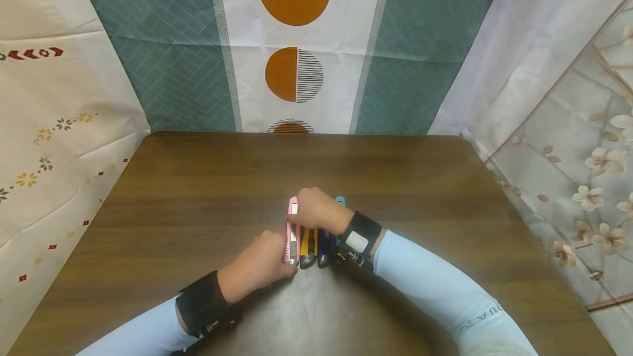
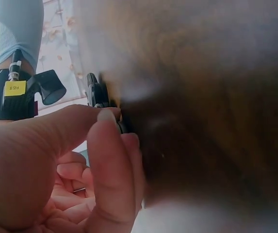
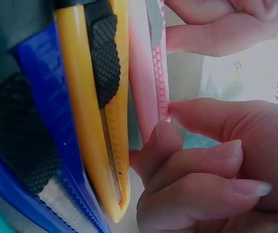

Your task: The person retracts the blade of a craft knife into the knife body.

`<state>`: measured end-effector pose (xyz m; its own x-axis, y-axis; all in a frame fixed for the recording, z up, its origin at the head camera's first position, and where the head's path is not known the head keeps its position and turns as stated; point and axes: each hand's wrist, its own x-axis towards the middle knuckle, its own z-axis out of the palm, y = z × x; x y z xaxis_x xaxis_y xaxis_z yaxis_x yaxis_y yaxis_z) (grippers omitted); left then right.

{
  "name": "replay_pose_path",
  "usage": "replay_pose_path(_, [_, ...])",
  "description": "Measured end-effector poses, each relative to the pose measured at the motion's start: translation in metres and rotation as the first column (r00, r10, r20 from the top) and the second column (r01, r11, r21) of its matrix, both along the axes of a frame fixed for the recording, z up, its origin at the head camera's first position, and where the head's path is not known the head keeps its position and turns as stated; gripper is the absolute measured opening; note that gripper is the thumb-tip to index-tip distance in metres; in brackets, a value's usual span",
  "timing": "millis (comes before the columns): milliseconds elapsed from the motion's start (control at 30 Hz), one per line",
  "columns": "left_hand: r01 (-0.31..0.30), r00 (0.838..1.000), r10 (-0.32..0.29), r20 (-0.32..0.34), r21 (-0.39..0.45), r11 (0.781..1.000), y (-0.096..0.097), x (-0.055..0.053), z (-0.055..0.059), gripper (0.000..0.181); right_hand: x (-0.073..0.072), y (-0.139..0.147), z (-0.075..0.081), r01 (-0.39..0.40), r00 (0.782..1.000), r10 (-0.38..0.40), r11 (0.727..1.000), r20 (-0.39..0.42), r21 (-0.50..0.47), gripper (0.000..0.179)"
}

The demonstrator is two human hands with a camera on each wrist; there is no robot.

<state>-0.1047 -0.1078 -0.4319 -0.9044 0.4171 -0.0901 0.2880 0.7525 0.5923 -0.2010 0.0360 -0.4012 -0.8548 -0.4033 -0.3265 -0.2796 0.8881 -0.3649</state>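
A pink utility knife [image 1: 293, 235] stands at the left end of a row, with its tip pointing away from me. My left hand [image 1: 262, 262] holds its near end between thumb and finger. Near the tip, my right hand [image 1: 318, 210] pinches the same knife; the right wrist view shows the thumb and fingers [image 3: 202, 109] on its sides. Beside it lie a yellow utility knife [image 3: 75, 73], a blue one [image 3: 49, 73] and a teal one [image 1: 340, 200]. My right hand and forearm partly cover these three. In the left wrist view, dark knife ends [image 2: 95, 90] show past the left fingers.
The knives are on a brown wooden table [image 1: 198, 180]. A patterned curtain [image 1: 178, 43] hangs behind its far edge, with pale cloths at both sides. Black bands with cameras [image 1: 358, 238] are strapped round both wrists.
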Motion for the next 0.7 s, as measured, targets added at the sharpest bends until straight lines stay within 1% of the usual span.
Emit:
replay_pose_path(133, [0.003, 1.000, -0.004, -0.030, -0.016, 1.000, 0.0008, 0.0017, -0.0023, 0.024, 0.0037, -0.0022, 0.0000, -0.004, 1.000, 0.004, 1.000, -0.025, 0.014, 0.033])
replay_pose_path(233, [-0.002, 1.000, 0.002, 0.001, 0.004, 1.000, 0.0009, 0.0030, -0.0032, 0.025, 0.0058, -0.0033, -0.0016, 0.003, 0.999, -0.003, 1.000, -0.032, 0.014, 0.033])
replay_pose_path(367, [-0.019, 0.998, 0.016, 0.068, 0.051, 0.998, 0.0002, 0.0048, -0.0021, 0.023, 0.0072, -0.0050, -0.0035, 0.025, 0.999, -0.024, 1.000, -0.035, 0.009, 0.033])
replay_pose_path(433, [-0.025, 0.997, 0.020, 0.077, 0.064, 0.998, 0.0005, 0.0055, -0.0012, 0.023, 0.0075, -0.0056, -0.0040, 0.033, 0.999, -0.033, 0.999, -0.031, 0.006, 0.033])
replay_pose_path(500, [-0.026, 0.997, 0.022, 0.070, 0.066, 0.997, 0.0008, 0.0062, -0.0006, 0.024, 0.0078, -0.0061, -0.0047, 0.036, 0.999, -0.036, 0.999, -0.028, 0.005, 0.034])
replay_pose_path(633, [-0.032, 0.997, 0.026, 0.076, 0.072, 0.997, 0.0004, 0.0067, -0.0009, 0.023, 0.0067, -0.0035, -0.0084, 0.052, 0.998, -0.052, 0.998, -0.018, -0.021, 0.034])
replay_pose_path(700, [-0.037, 0.995, 0.029, 0.098, 0.081, 0.996, -0.0002, 0.0069, -0.0005, 0.023, 0.0057, -0.0003, -0.0079, 0.049, 0.998, -0.050, 0.998, -0.024, -0.046, 0.039])
